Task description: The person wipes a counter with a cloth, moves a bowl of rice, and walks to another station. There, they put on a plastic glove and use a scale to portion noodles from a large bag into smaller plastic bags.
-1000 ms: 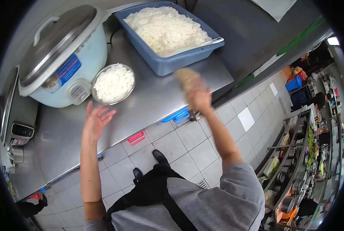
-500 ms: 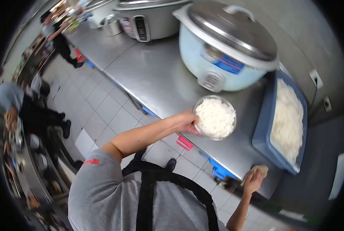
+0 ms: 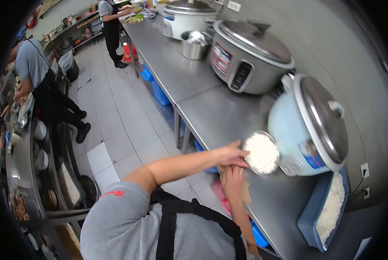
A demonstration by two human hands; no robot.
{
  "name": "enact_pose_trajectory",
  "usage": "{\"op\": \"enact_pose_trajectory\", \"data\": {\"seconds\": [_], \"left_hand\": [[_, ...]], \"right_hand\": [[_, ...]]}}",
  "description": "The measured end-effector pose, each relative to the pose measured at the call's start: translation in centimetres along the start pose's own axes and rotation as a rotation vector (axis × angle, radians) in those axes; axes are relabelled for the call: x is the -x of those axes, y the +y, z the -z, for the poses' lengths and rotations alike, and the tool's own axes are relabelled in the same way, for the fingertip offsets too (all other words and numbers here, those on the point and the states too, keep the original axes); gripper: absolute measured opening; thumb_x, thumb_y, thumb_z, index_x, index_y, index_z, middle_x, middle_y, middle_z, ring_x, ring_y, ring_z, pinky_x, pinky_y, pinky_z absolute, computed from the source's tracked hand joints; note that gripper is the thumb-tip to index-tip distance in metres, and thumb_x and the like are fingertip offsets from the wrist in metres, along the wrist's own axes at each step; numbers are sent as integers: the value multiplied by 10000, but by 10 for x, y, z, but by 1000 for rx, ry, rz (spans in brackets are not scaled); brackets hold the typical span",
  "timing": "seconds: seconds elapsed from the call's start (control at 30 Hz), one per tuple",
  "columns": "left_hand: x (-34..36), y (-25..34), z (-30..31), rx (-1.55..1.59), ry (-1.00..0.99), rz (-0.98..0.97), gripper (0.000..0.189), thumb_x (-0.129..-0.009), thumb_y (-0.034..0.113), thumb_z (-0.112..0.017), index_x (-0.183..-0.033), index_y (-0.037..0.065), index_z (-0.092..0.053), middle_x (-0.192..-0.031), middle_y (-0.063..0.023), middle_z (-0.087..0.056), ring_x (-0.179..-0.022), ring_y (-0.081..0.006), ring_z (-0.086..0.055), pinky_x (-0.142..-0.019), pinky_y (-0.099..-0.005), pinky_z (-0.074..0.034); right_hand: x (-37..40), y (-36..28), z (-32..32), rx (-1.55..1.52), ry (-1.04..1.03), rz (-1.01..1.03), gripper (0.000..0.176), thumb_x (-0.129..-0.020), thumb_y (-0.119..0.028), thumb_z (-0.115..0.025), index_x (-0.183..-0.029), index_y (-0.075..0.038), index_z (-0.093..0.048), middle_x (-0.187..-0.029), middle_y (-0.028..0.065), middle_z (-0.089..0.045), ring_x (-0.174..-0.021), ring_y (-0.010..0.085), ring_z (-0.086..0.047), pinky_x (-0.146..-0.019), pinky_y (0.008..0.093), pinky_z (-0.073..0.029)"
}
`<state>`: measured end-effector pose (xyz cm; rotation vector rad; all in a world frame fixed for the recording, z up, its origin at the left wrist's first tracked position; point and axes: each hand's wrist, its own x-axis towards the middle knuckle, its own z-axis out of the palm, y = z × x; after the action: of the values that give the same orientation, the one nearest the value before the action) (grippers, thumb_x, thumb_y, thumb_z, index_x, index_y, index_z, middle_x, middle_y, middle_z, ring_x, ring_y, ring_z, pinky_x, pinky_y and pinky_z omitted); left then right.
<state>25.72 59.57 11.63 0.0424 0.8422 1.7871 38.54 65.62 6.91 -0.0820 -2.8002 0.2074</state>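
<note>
Commercial kitchen with big rice cookers (image 3: 251, 58)

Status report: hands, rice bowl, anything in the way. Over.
Left hand gripping rice bowl by its rim. Right hand on tan cloth, close to left. Pale-blue cooker beside bowl, possible obstruction.

Single wide view, worn on the head; looks forward and steeply down from above the wearer's grey shirt (image 3: 124, 225) and black apron strap (image 3: 165, 229), both very near and along the bottom edge. Aimed lengthwise down the steel counter (image 3: 207, 104), from near end at lower right to far end at top. Rolled sideways, so shows the wall (image 3: 332, 47) slanting across the upper right. Takes in left hand (image 3: 234, 154), right hand (image 3: 233, 180) and rice bowl (image 3: 261, 152) at close range, right of centre, from above. Reaches past them over the tiled floor (image 3: 137, 130) to a far person (image 3: 110, 26). Bows straight edges, darkens corners, fisheye fashion.
</note>
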Motion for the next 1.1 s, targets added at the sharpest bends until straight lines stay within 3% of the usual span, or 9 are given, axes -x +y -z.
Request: {"op": "enact_pose_trajectory", "data": {"seconds": [0.03,0.1,0.23,0.37,0.47,0.63,1.0,1.07,1.1], "left_hand": [[10,9,13,-29,-65,-34,1000,-798,138,-633,-1341,120,206,-1299,-197,-331,-988,-295,-551,-844,-356,-487],[43,38,38,-185,-136,-81,881,-817,153,-613,-1370,105,71,-1267,-168,-382,-972,-261,-561,-779,-305,-496],[117,122,110,-444,-208,-192,513,-845,175,-574,-1279,49,-333,-1029,-106,-578,-837,-180,-610,-702,-258,-501],[125,215,193,-848,227,-476,318,-855,328,-538,-759,37,-620,-667,-16,-600,-610,-89,-553,-573,-227,-452],[110,301,234,-1418,395,-675,411,-811,336,-581,-1125,76,-534,-1046,-186,-558,-847,-251,-566,-773,-347,-448],[30,410,281,-1613,671,-809,672,-748,294,-645,-1305,135,-306,-1246,-278,-380,-1095,-420,-452,-900,-399,-401],[-26,485,342,-1356,440,-927,609,-697,128,-644,-1252,117,-393,-1283,-277,-354,-1139,-388,-419,-911,-413,-391],[-4,493,344,-1353,398,-879,588,-719,89,-623,-1262,111,-398,-1268,-212,-405,-1137,-344,-440,-847,-364,-448],[3,493,347,-1345,357,-854,579,-729,70,-613,-1266,109,-400,-1261,-179,-430,-1136,-323,-451,-815,-339,-477]], "right_hand": [[-33,-18,-16,-80,70,-49,354,-756,-218,-559,-1071,-67,-502,-1093,129,-473,-1033,306,-453,-834,370,-400],[-77,-20,-95,-333,-8,-243,550,-820,-293,-490,-1282,-27,-353,-1339,174,-317,-1238,359,-295,-984,409,-289],[-170,-38,-81,183,-36,-208,546,-831,-308,-456,-1260,15,-354,-1345,207,-296,-1245,395,-250,-991,471,-247],[-248,-44,-101,215,-39,-477,542,-852,-321,-429,-1244,48,-364,-1359,222,-274,-1254,399,-234,-1009,480,-212],[-291,-59,-127,229,-63,-422,527,-853,-302,-439,-1237,53,-374,-1349,230,-287,-1252,382,-250,-1012,469,-215],[-377,-96,-167,170,-127,-283,518,-844,-270,-454,-1239,54,-373,-1344,225,-300,-1256,350,-260,-1014,443,-231],[-535,-129,-219,120,-52,-310,528,-828,-243,-445,-1240,72,-347,-1288,251,-349,-1228,389,-273,-1022,449,-216],[-516,-171,-234,409,-224,-13,518,-797,-245,-491,-1206,56,-387,-1234,228,-397,-1191,396,-312,-1011,483,-207],[-505,-186,-270,-323,-289,-73,518,-788,-248,-504,-1198,51,-399,-1246,232,-382,-1198,402,-299,-1010,488,-203]]}}
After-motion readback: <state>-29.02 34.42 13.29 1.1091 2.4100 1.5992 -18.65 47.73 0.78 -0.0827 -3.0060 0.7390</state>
